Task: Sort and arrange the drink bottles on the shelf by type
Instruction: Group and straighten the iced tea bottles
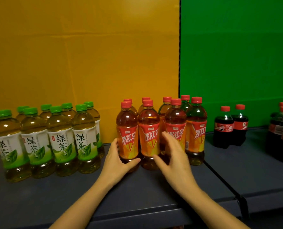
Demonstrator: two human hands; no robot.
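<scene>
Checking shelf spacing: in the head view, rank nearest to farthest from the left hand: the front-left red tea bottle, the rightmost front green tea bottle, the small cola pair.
1. Red tea bottle, gripped by the left hand.
2. Green tea bottle, just to the hand's left.
3. Small cola pair, far to the right.

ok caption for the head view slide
Left hand grips the front-left iced tea bottle; right hand open nearby.

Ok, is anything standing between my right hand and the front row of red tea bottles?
Nothing visible is in the way. The right hand is open directly in front of the front-row red tea bottles, over the shelf. The left hand grips the leftmost red tea bottle near its base.
</scene>
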